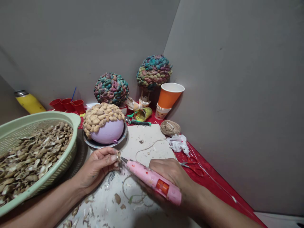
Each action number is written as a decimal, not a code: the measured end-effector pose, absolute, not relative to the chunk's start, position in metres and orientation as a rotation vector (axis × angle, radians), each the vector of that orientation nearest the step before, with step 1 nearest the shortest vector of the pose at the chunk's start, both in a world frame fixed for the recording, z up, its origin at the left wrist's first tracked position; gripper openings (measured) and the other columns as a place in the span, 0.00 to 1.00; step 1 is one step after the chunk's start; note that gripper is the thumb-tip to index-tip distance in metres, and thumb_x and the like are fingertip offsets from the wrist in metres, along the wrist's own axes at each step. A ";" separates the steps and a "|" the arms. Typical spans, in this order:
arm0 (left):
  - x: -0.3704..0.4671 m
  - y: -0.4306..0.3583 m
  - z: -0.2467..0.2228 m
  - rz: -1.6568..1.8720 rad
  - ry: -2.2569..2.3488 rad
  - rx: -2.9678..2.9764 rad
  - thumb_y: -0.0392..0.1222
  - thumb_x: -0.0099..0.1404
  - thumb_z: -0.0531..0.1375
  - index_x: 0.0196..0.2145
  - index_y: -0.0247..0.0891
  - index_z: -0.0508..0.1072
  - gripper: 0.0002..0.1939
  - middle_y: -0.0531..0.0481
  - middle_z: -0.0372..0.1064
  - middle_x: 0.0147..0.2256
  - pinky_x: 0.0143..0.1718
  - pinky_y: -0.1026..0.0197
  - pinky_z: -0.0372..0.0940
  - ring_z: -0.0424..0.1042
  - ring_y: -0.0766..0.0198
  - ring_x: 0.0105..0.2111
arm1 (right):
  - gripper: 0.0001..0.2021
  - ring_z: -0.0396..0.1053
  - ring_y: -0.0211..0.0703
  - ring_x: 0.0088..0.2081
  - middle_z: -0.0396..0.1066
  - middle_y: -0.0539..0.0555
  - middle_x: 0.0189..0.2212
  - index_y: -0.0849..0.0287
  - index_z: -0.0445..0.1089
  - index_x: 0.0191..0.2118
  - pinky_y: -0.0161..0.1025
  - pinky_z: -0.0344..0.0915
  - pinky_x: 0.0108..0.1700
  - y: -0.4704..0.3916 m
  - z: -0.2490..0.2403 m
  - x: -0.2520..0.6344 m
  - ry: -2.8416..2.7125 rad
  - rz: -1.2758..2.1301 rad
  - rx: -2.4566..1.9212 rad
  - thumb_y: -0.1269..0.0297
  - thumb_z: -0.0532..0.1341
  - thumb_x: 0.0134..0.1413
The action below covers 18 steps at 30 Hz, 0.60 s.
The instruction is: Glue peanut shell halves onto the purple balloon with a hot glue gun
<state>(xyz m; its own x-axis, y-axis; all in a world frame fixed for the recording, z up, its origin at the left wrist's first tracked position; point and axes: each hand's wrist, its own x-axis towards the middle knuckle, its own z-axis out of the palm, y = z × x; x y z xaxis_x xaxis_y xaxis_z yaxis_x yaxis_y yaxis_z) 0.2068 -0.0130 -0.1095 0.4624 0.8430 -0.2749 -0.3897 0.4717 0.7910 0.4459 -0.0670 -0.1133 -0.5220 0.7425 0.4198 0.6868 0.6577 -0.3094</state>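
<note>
My left hand (99, 167) is closed, pinching a small peanut shell (118, 156) between thumb and fingers. Wrapped round a pink glue gun (152, 180) is my right hand (168, 172); the gun's metal nozzle points left and is at the shell, though whether it touches is unclear. Just beyond my left hand, a lilac balloon (108, 131) rests in a metal bowl (125, 134), its upper part covered with peanut shells (102, 115). At the left, a green basket (77, 122) holds many shell pieces (40, 152).
Two coloured shell-covered balls (111, 88) stand behind, near an orange cup (169, 96), pliers (140, 122) and twine (170, 127). Red scissors (196, 167) lie right of my right hand. Red cups (78, 106) and a yellow bottle (29, 102) are at the back left. Shell scraps litter the white board (147, 153).
</note>
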 end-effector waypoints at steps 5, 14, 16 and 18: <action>0.207 -0.013 -0.110 0.841 0.727 0.727 0.36 0.51 0.73 0.31 0.32 0.79 0.10 0.51 0.74 0.25 0.30 0.67 0.69 0.71 0.70 0.25 | 0.13 0.50 0.32 0.19 0.54 0.44 0.19 0.57 0.55 0.23 0.36 0.43 0.24 -0.067 -0.114 0.447 -2.332 0.167 -1.100 0.65 0.56 0.58; 0.206 -0.013 -0.112 0.845 0.734 0.734 0.36 0.52 0.73 0.32 0.32 0.79 0.10 0.51 0.74 0.25 0.31 0.68 0.69 0.71 0.70 0.25 | 0.13 0.51 0.33 0.20 0.55 0.44 0.19 0.57 0.55 0.24 0.35 0.43 0.25 -0.067 -0.118 0.447 -2.345 0.175 -1.111 0.63 0.57 0.57; 0.206 -0.013 -0.112 0.844 0.736 0.732 0.36 0.52 0.73 0.32 0.32 0.79 0.10 0.51 0.74 0.25 0.31 0.68 0.69 0.71 0.70 0.25 | 0.13 0.51 0.33 0.20 0.55 0.44 0.19 0.57 0.56 0.24 0.35 0.43 0.25 -0.067 -0.118 0.447 -2.362 0.157 -1.121 0.63 0.58 0.57; 0.206 -0.012 -0.113 0.844 0.736 0.731 0.36 0.52 0.73 0.32 0.32 0.79 0.10 0.51 0.74 0.26 0.31 0.68 0.70 0.72 0.70 0.25 | 0.13 0.50 0.33 0.20 0.55 0.44 0.19 0.57 0.55 0.24 0.35 0.43 0.25 -0.067 -0.117 0.446 -2.359 0.154 -1.122 0.63 0.58 0.57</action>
<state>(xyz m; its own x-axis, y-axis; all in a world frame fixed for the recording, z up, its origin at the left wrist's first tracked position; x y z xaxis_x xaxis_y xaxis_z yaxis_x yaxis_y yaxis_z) 0.2062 -0.0125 -0.1127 0.4609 0.8452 -0.2705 -0.3824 0.4642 0.7989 0.4464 -0.0668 -0.1168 -0.5222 0.7505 0.4050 0.6917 0.6505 -0.3137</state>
